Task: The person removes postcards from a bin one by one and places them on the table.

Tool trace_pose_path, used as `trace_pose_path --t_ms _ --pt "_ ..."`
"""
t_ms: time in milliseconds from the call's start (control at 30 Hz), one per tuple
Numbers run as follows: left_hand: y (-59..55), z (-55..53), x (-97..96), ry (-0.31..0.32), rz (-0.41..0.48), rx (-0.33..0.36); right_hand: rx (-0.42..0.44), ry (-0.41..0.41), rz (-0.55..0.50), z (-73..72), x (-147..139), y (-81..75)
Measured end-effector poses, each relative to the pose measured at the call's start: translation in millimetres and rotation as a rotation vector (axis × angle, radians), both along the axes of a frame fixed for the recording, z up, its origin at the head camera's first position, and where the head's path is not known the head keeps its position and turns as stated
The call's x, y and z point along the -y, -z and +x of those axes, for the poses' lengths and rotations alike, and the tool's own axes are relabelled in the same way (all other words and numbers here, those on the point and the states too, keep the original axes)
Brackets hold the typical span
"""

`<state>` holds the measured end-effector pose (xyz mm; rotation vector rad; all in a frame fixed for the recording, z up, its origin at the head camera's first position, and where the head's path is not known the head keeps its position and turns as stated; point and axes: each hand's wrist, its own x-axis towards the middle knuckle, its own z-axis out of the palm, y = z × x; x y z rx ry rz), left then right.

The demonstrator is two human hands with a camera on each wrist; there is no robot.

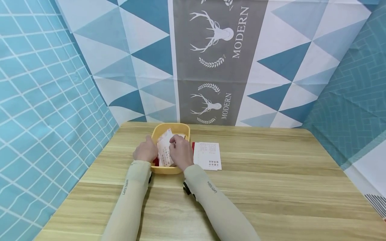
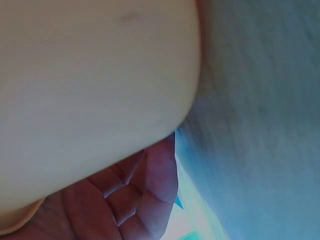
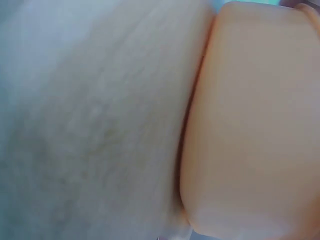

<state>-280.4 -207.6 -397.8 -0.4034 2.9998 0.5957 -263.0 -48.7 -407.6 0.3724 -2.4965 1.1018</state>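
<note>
A yellow plastic box [image 1: 166,170] stands near the table's back edge, left of the middle. My left hand [image 1: 146,150] grips its left side; in the left wrist view, curled fingers [image 2: 160,175] lie along the outside of the box wall [image 2: 100,90]. Inside the box, a white paper packet with reddish print [image 1: 164,152] leans upright. My right hand [image 1: 182,152] reaches over the right rim and pinches the packet's right edge, its fingertips partly hidden. Something red shows under the packet. The right wrist view holds mostly the box's outer wall [image 3: 255,120].
White printed cards [image 1: 207,156] lie right of the box, with a red edge showing beneath them. The wooden table [image 1: 271,187] extends to the right and front. A patterned cloth [image 1: 150,67] hangs behind, and blue tiled sheeting [image 1: 39,83] borders the left.
</note>
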Motion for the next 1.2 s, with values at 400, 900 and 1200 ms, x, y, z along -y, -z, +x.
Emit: trace_pose_path --t_ms 400,900,1200 --pt "11.1 -1.0 -3.8 0.033 -0.001 -0.013 0.012 -0.162 -0.252 3.4 -28.9 6.9" --pt "-2.3 1.6 -5.6 0.032 -0.024 -0.036 0.165 -0.135 -0.476 4.9 -78.8 -48.2" --pt "-1.1 -2.2 0.8 0.019 0.006 -0.012 0.379 0.015 -0.441 -6.0 -178.1 -56.2"
